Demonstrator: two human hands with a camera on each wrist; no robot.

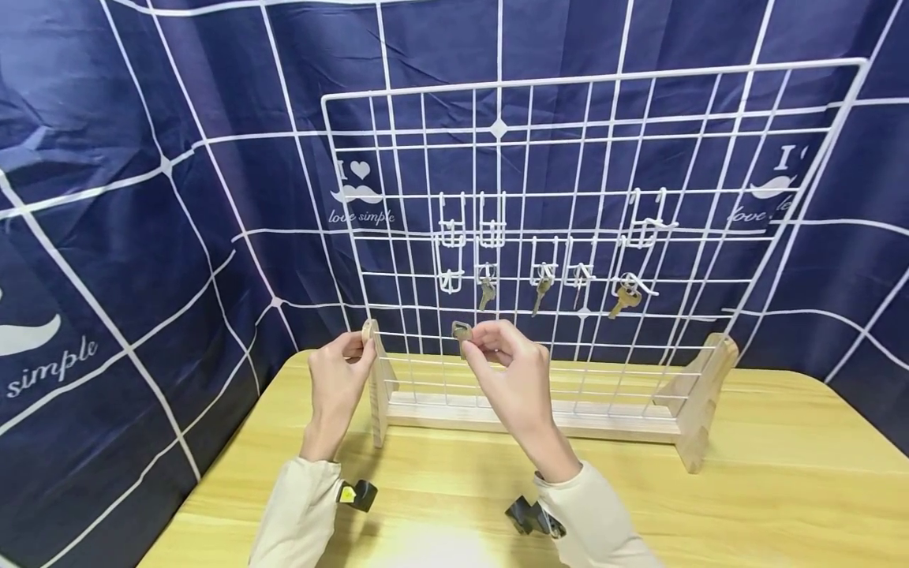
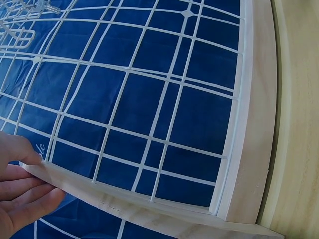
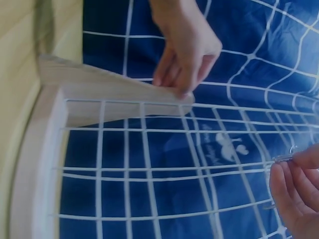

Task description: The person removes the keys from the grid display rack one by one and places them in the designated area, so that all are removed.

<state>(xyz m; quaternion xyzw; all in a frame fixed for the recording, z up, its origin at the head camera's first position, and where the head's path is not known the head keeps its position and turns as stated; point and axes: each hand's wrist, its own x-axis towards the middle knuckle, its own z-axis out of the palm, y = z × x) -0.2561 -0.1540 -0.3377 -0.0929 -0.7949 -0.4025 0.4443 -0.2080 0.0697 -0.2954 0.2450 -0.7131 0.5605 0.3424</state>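
Note:
Near the middle of the head view, my right hand (image 1: 514, 379) pinches a key (image 1: 461, 330) between thumb and fingertips, its squarish head facing up. The key stands in front of the lower part of a white wire grid rack (image 1: 611, 347). To the left, my left hand (image 1: 335, 386) grips the rounded top of the rack's wooden side support (image 1: 377, 394) between thumb and fingers. That grip on the wood also shows in the left wrist view, where the hand (image 2: 25, 189) is at the lower left. In the right wrist view, the pinched key (image 3: 283, 158) appears edge-on.
White wire hooks (image 1: 451, 233) hang on the grid in two rows. Several lower-row hooks carry keys, including a brass-coloured key (image 1: 625, 300) at the right. The rack stands on a wooden table (image 1: 802, 473), before a dark blue cloth (image 1: 213, 71) with white lines.

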